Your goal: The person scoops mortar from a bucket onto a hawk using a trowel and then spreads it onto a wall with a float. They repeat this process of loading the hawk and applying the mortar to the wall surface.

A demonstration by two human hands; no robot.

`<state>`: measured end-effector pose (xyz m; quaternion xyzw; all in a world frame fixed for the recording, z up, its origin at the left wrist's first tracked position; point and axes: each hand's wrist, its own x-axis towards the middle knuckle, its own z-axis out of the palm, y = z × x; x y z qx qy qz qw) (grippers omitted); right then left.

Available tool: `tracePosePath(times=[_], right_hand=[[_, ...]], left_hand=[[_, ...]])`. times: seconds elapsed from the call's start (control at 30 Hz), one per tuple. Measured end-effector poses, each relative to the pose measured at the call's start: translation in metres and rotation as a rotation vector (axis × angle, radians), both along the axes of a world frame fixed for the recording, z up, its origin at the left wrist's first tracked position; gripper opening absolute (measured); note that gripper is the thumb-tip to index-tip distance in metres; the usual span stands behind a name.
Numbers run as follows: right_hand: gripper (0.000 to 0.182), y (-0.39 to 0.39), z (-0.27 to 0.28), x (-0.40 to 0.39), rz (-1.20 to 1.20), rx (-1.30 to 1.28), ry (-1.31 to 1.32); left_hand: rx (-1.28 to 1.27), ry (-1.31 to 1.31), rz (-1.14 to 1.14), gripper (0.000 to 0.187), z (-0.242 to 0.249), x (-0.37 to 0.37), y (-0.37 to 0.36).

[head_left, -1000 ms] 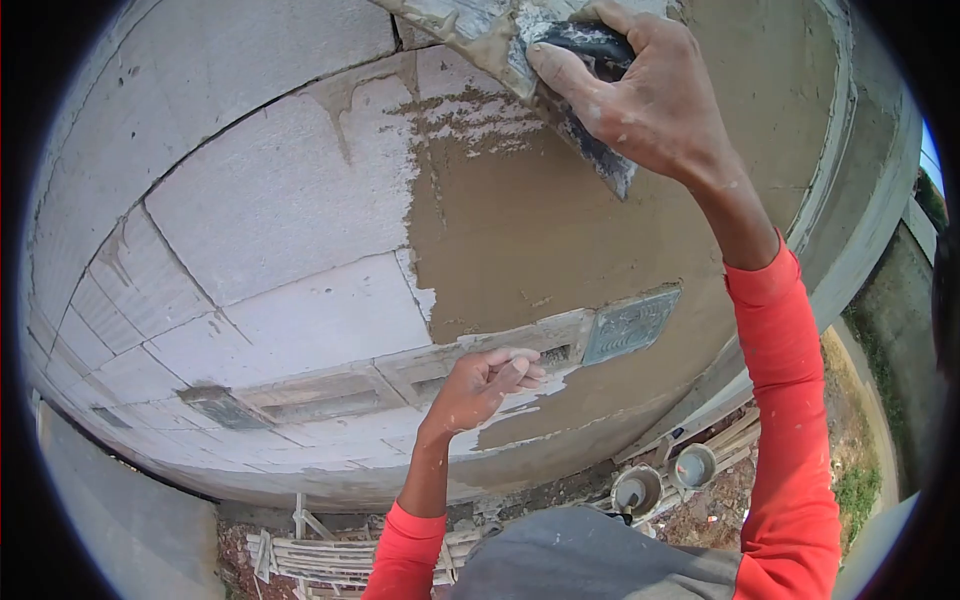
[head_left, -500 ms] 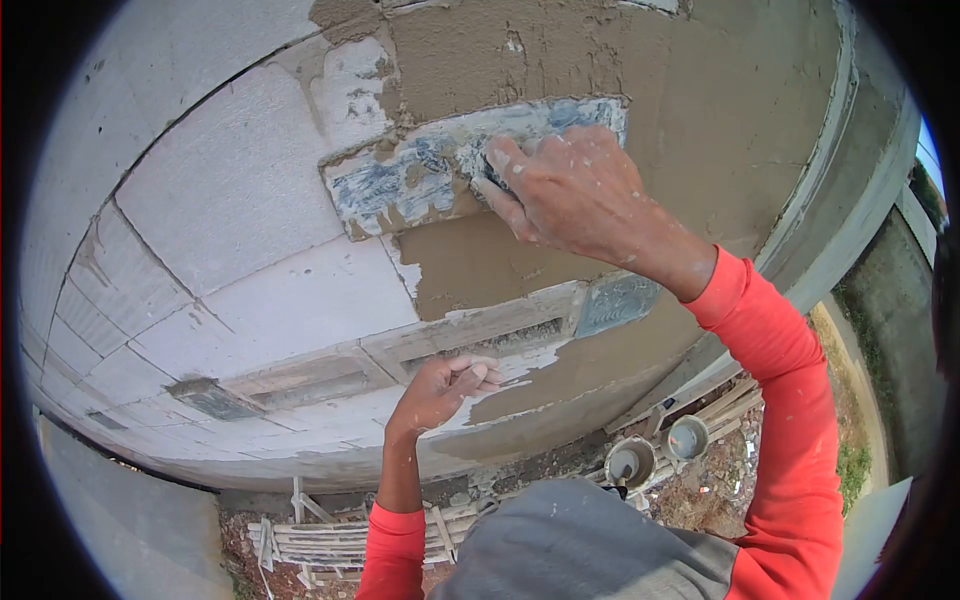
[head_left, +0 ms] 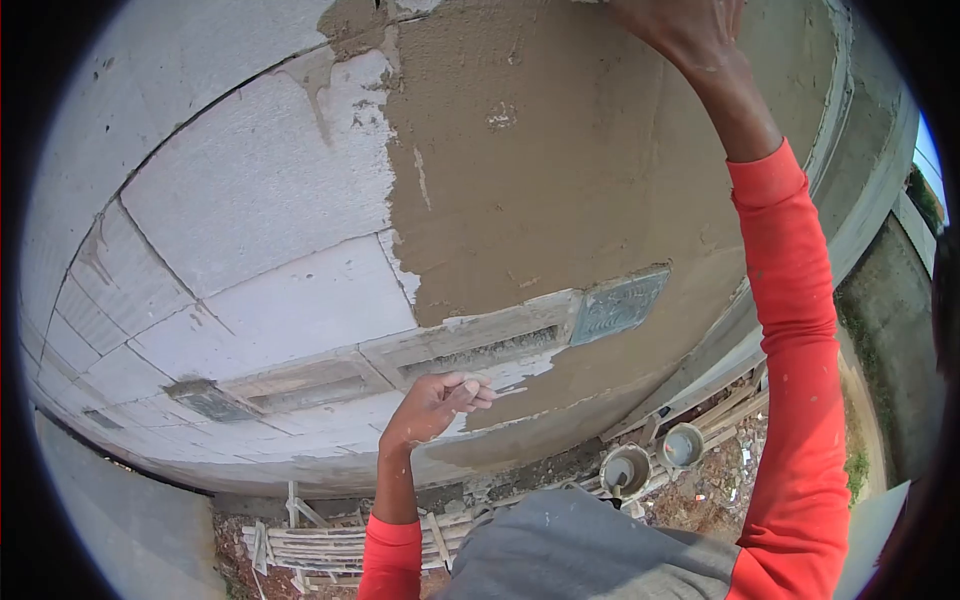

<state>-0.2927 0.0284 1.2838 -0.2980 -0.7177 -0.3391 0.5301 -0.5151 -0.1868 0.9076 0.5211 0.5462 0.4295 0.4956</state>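
My right hand point(head_left: 685, 28) is at the top edge of the view, over wet brown plaster point(head_left: 520, 170) on the wall. Its fingers are partly cut off by the frame, closed on the trowel, of which only a thin sliver of edge shows. Lower down, my left hand point(head_left: 437, 408) is held in front of the wall with fingers curled against the thumb and nothing seen in it. Bare white blocks point(head_left: 270, 160) border the plaster on the left. Above and right of my left hand, a recessed opening point(head_left: 480, 345) lies beside a bluish glassy panel point(head_left: 620, 303).
Two buckets with grey contents, one point(head_left: 625, 470) beside the other point(head_left: 682, 446), stand below at the right. Wooden planks point(head_left: 725, 410) lie near them. Bamboo-like poles point(head_left: 320, 548) run across at the lower left. A concrete ledge point(head_left: 870, 160) curves along the right.
My right hand has moved up and right with the trowel, mostly out of view. Plaster now shows smoother where the trowel was, and more of the bluish panel is uncovered. My left hand has barely shifted.
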Motion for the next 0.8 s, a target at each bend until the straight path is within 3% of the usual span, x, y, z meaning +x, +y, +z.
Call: tracePosePath(times=[0.1, 0.13, 0.23, 0.33, 0.4, 0.5, 0.57, 0.63, 0.8], right_hand=[[0.029, 0.031, -0.056, 0.013, 0.059, 0.161, -0.061], [0.030, 0.009, -0.087, 0.002, 0.218, 0.199, -0.073], [0.033, 0.010, -0.138, -0.009, 0.259, 0.166, -0.208], [0.032, 0.001, -0.065, -0.007, 0.149, 0.095, -0.046], [0.041, 0.002, -0.016, 0.001, 0.214, 0.108, 0.073], [0.044, -0.015, -0.007, 0.000, 0.344, -0.190, 0.137], [0.045, -0.016, -0.038, -0.012, 0.248, -0.223, -0.022], [0.030, -0.010, -0.105, -0.027, 0.217, -0.013, -0.189], [0.027, -0.031, -0.241, -0.024, 0.225, -0.261, -0.402]], left_hand=[[-0.025, -0.024, 0.029, 0.042, -0.020, -0.012, -0.017], [-0.027, -0.036, 0.028, 0.042, -0.025, -0.016, -0.023], [-0.069, -0.043, 0.066, 0.042, -0.032, -0.017, -0.026], [-0.072, -0.009, 0.069, 0.043, -0.027, -0.014, -0.011], [-0.057, 0.005, 0.040, 0.043, -0.022, -0.010, -0.002], [-0.035, -0.018, -0.005, 0.044, -0.020, 0.002, 0.002], [-0.035, -0.062, -0.020, 0.044, -0.022, 0.005, 0.004], [-0.059, -0.079, -0.019, 0.044, -0.027, 0.003, 0.001], [-0.082, -0.027, -0.067, 0.046, -0.040, 0.010, -0.003]])
